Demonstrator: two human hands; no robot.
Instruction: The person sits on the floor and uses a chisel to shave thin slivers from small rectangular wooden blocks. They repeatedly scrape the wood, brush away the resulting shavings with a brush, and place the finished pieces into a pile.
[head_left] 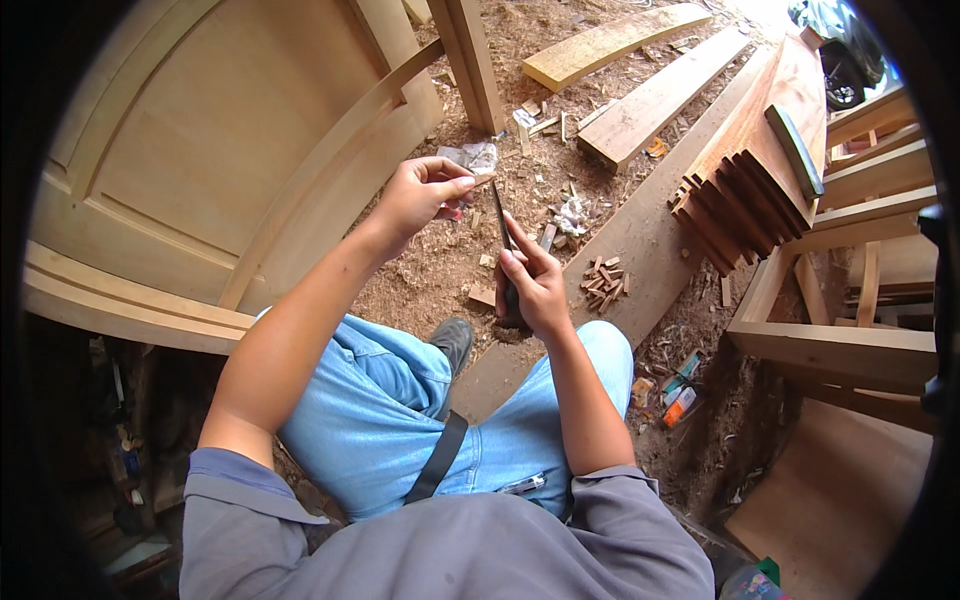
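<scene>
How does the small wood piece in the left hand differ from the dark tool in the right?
The small wood piece is brown, while the dark tool is nearly black. The wood piece looks short; the tool is long and slim. The left hand pinches the wood piece between fingertips, while the right hand grips the tool. Both are held up, close together.

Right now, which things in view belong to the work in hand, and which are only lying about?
In the work:
small wooden piece, pinched in the left hand
dark narrow tool, held in the right hand
heap of small sticks, probably

Lying about, it seems:
curved plank
white scrap
orange box
wood shavings
</scene>
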